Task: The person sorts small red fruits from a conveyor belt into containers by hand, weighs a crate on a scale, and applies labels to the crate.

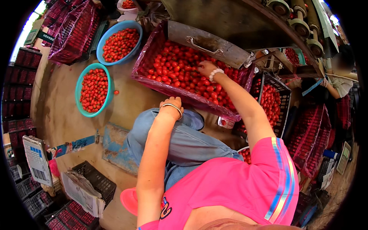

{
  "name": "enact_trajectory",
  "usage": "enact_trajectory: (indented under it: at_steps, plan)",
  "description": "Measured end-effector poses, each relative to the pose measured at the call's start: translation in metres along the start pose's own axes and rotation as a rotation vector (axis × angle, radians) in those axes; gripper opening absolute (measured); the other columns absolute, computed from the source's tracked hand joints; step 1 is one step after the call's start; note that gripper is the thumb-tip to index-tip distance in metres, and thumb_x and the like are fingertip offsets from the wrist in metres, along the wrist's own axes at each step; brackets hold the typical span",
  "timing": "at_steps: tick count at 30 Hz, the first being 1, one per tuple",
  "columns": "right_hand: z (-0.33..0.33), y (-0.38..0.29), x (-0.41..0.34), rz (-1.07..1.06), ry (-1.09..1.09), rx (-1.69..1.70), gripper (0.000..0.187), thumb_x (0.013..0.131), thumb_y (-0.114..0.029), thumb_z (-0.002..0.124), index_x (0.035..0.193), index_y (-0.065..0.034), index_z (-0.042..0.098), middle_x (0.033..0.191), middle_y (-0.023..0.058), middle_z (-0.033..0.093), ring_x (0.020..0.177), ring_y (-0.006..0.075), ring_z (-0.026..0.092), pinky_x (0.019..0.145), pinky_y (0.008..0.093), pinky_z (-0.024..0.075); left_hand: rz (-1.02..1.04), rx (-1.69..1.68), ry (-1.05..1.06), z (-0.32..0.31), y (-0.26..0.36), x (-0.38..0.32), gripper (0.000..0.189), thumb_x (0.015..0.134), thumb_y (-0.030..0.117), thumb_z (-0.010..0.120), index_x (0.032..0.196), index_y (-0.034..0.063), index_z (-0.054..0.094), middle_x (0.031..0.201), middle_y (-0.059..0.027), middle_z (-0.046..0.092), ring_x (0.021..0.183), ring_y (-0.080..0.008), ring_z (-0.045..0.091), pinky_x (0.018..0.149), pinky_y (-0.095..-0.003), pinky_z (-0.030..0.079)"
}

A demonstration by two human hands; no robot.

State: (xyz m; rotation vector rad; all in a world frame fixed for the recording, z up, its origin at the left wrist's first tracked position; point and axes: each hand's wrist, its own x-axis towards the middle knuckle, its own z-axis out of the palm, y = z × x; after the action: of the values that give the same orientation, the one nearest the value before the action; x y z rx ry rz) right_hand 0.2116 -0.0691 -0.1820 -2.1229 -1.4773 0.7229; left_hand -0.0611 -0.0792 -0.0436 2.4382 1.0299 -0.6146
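Note:
Before me stands a crate lined with purple plastic film (184, 92), filled with small red cherry tomatoes (172, 66). My right hand (207, 69), with a pale bead bracelet on its wrist, reaches over the crate's near side and touches the tomatoes in the middle. Its fingertips are partly hidden, so whether it grips one is unclear. My left hand (171, 105), wearing a metal bangle, rests by my knee just short of the crate's near edge. Its fingers are curled in and nothing shows in them. A metal chute plate with a handle (204, 46) borders the crate's far side.
A blue basin (100, 59) and a turquoise basin (79, 107) of tomatoes stand left, beside a loose tomato (116, 92). A black crate (283, 123) of tomatoes is at right. Rollers (302, 26) run upper right, near another person's arm (333, 91). A scale display (37, 161) stands lower left.

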Motion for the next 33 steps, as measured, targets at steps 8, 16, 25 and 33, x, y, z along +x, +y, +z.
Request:
enact_trajectory:
  at_steps: [8, 16, 25, 33]
  plan:
    - [0.022, -0.067, 0.028, -0.126, -0.621, -0.797, 0.021, 0.079, -0.025, 0.058, 0.092, -0.0119, 0.068, 0.105, 0.007, 0.065, 0.098, 0.0238, 0.062, 0.078, 0.0383, 0.0515, -0.067, -0.089, -0.081, -0.002, -0.016, 0.001, 0.031, 0.081, 0.027, 0.058, 0.103, 0.0056, 0.058, 0.111, -0.017, 0.058, 0.106, -0.0325, 0.055, 0.088, -0.0446, 0.044]
    - [0.005, -0.035, -0.025, 0.152, -0.495, -0.453, 0.052, 0.079, -0.042, 0.05, 0.12, -0.0094, 0.054, 0.123, 0.0198, 0.052, 0.113, 0.0349, 0.05, 0.095, 0.0417, 0.0421, -0.137, 0.011, -0.168, 0.001, -0.004, 0.004, 0.053, 0.072, 0.023, 0.067, 0.121, 0.0096, 0.054, 0.125, -0.0096, 0.054, 0.115, -0.0253, 0.052, 0.09, -0.0393, 0.043]
    - [-0.033, -0.024, -0.118, 0.053, -0.245, -0.174, 0.04, 0.077, -0.033, 0.061, 0.1, -0.0004, 0.063, 0.097, 0.0211, 0.064, 0.094, 0.0347, 0.06, 0.082, 0.0376, 0.0461, 0.038, 0.075, -0.178, 0.007, 0.01, 0.03, 0.053, 0.072, 0.021, 0.068, 0.123, 0.0131, 0.055, 0.128, -0.0065, 0.053, 0.116, -0.0233, 0.052, 0.089, -0.0396, 0.043]
    - [-0.083, -0.056, -0.232, 0.357, -0.083, 0.763, 0.024, 0.088, -0.019, 0.054, 0.107, -0.0053, 0.059, 0.097, 0.0002, 0.06, 0.083, 0.0122, 0.055, 0.071, 0.0255, 0.0451, -0.046, -0.005, -0.145, -0.009, -0.005, -0.016, 0.04, 0.076, 0.027, 0.061, 0.113, 0.0146, 0.063, 0.121, -0.0078, 0.058, 0.114, -0.0246, 0.054, 0.092, -0.046, 0.041]
